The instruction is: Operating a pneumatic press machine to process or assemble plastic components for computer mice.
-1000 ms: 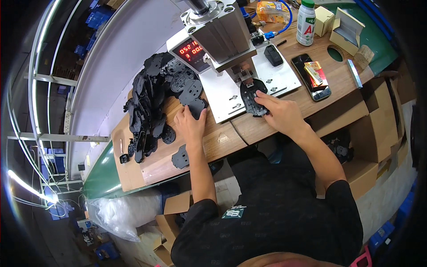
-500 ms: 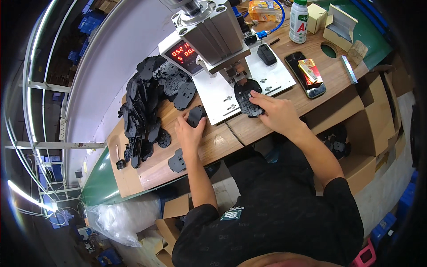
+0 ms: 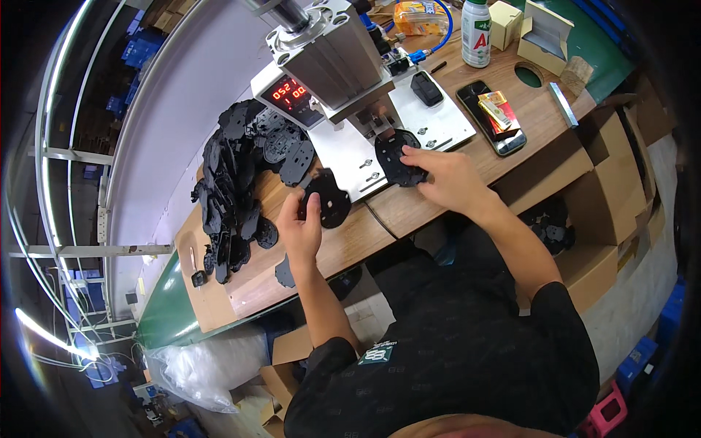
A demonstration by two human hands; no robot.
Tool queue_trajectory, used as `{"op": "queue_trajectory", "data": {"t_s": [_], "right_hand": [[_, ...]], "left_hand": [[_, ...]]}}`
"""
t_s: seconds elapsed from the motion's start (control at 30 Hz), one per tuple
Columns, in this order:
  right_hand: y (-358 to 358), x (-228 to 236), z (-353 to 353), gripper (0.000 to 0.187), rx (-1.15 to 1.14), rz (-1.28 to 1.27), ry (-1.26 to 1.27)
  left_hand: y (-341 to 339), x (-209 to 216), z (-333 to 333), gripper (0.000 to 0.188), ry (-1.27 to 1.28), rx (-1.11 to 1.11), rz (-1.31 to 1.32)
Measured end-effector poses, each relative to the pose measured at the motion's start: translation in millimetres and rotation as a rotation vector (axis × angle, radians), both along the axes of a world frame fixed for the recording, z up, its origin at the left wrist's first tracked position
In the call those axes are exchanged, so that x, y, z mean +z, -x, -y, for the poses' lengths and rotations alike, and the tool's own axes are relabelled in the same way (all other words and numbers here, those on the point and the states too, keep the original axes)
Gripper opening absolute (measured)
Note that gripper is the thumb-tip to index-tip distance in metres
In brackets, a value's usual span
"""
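My left hand (image 3: 301,232) grips a flat black plastic plate (image 3: 330,204) with notched edges, thumb across its face. It is raised over the wooden bench, left of the press's white base plate. My right hand (image 3: 449,179) holds another black plastic cover (image 3: 396,166) by its near right edge, fingers closed on it. That cover lies on the white base plate (image 3: 343,162), its far end beneath the head of the metal press (image 3: 330,62). A third black part (image 3: 284,273) lies near the bench edge, partly behind my left forearm.
A heap of black plastic parts (image 3: 230,186) covers the bench at left. Beside the press's red-lit display box (image 3: 288,95) sits a small black block (image 3: 426,88). A phone (image 3: 515,144), a white bottle (image 3: 476,36) and small cartons stand rightward. Cardboard boxes (image 3: 621,182) flank the bench.
My left hand has lifted its plate and turned its broad face toward view. My right hand's cover is tilted slightly differently under the press. The display's digits have changed, and the whole view has shifted a little.
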State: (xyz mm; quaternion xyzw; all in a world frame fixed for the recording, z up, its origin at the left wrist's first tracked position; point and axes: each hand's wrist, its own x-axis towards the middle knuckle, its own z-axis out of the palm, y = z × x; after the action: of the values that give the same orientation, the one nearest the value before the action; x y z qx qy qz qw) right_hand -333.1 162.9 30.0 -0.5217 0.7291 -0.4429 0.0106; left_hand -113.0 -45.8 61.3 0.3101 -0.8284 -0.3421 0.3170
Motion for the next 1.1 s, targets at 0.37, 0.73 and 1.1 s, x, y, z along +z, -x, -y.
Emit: {"op": "queue_trajectory", "data": {"t_s": [0.37,0.73,1.1], "right_hand": [[1,-2,-152,0.030,0.117,0.800,-0.158],[17,-194,-345,0.030,-0.802,1.116,-0.014],[12,-24,-123,0.035,-0.179,0.384,-0.029]], "left_hand": [[75,-25,-41,0.011,0.595,-0.764,-0.334],[106,-38,-7,0.010,0.639,-0.858,-0.209],[113,-45,-1,0.027,0.492,-0.939,-0.229]]}}
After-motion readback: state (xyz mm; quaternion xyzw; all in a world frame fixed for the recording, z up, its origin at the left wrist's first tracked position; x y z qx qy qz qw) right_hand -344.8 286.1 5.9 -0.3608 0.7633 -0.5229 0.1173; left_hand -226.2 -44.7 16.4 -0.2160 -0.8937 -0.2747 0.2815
